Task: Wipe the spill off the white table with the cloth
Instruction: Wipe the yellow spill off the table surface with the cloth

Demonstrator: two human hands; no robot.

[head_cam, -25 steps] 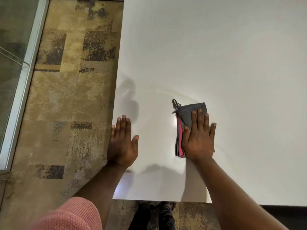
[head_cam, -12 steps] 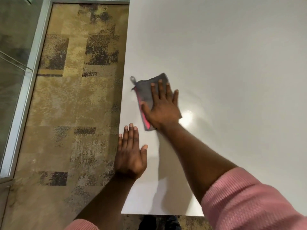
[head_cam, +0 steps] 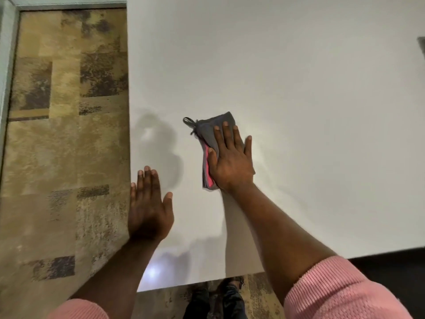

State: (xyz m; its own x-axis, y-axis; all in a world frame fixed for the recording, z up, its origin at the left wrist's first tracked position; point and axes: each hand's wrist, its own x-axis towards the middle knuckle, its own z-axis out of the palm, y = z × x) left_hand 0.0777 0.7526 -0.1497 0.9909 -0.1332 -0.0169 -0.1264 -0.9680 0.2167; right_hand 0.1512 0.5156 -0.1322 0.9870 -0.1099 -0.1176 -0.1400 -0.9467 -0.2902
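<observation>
Grey folded cloth lies pinned flat on the white table under the right hand.

Right fingers lie straight and slightly spread across its top, palm pressing down, not clamped around it. The left hand rests flat at the table's left edge, fingers together, thumb out, holding nothing. The cloth sits near that edge, a little ahead of the left hand, showing a pink inner layer and a small loop at its far corner. It looks soft, light and limp, likely to bunch on the glossy top, so a broad flat palm over the middle should serve. No spill is clearly visible.
</observation>
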